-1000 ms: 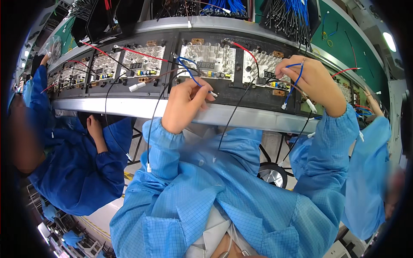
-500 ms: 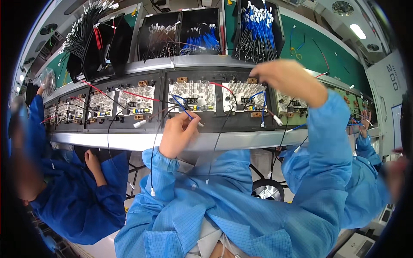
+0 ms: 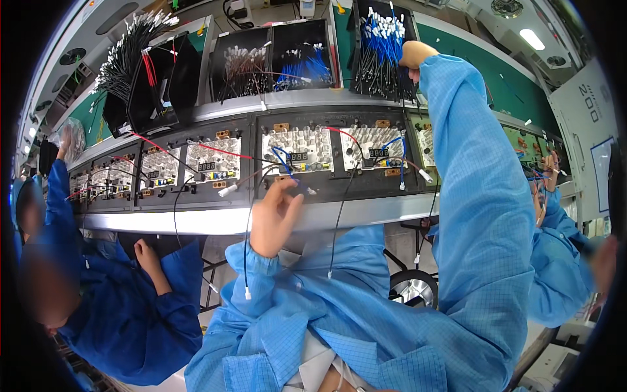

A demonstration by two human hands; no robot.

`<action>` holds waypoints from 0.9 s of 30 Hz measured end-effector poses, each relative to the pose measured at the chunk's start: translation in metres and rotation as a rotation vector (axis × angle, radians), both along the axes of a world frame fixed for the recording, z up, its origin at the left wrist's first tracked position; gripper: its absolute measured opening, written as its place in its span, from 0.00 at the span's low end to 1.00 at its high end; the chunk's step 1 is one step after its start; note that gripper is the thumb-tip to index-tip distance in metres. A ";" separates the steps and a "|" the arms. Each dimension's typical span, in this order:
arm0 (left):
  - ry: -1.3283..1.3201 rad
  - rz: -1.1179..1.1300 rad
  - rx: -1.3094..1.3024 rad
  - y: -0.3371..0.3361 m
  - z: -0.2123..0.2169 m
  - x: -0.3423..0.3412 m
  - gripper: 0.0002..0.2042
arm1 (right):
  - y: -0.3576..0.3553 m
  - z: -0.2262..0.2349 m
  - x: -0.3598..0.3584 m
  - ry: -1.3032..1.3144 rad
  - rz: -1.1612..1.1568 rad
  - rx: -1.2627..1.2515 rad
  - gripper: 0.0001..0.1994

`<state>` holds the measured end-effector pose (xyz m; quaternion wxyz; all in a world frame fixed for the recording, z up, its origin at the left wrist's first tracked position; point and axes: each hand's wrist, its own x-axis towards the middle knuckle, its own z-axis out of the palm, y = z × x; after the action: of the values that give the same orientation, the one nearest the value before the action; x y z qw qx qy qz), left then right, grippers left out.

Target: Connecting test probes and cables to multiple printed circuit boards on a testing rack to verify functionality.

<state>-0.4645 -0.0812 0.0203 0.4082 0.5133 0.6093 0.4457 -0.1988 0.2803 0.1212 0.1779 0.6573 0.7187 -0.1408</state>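
Observation:
My left hand (image 3: 275, 219) is raised at the front edge of the fixture, its thumb and fingers apart. Just beyond the fingertips, a blue wire (image 3: 285, 163) runs from a circuit board (image 3: 313, 145) with clear raised parts and a small dark display, its white connector end loose. My right hand (image 3: 416, 57) reaches far forward to the right side of a black bin (image 3: 356, 49) full of blue wires (image 3: 382, 42) with white connectors. Its fingers are curled in against the bundle; what they grip is hidden. Another board (image 3: 358, 145) to the right also carries a blue wire.
Black bins of brown wires (image 3: 245, 62), shorter blue wires (image 3: 304, 68) and black wires (image 3: 134, 52) line the back. A metal rail (image 3: 196, 223) edges the bench, with leads hanging over it. Co-workers in a dark blue sleeve (image 3: 59, 202) and a light blue sleeve (image 3: 555, 281) flank me.
My right hand has swept away from above the boards, forward to the blue wire bin. My left fingers have opened and come off the blue wire.

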 end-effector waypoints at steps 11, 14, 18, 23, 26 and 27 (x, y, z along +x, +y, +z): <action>-0.147 0.063 0.062 -0.048 -0.008 -0.017 0.22 | 0.002 0.021 0.016 0.264 0.116 0.386 0.14; -0.162 0.065 0.098 -0.055 -0.012 -0.018 0.20 | -0.004 0.029 0.019 0.524 0.087 0.402 0.12; -0.205 -0.007 0.217 -0.068 -0.005 -0.014 0.14 | -0.045 0.045 0.006 0.914 0.065 0.391 0.15; -0.221 -0.326 0.449 -0.058 0.032 -0.001 0.16 | -0.173 0.110 -0.011 1.245 0.109 0.255 0.13; -0.268 -0.384 0.395 -0.043 0.058 0.013 0.16 | -0.257 0.099 -0.010 1.249 0.199 0.339 0.15; -0.330 -0.414 0.439 -0.038 0.059 0.018 0.15 | -0.288 0.092 -0.019 1.227 0.123 0.340 0.14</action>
<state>-0.4466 -0.1189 0.0797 0.4629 0.6226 0.3078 0.5508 -0.2174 -0.0080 0.2135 -0.3649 0.4340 0.7385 -0.3649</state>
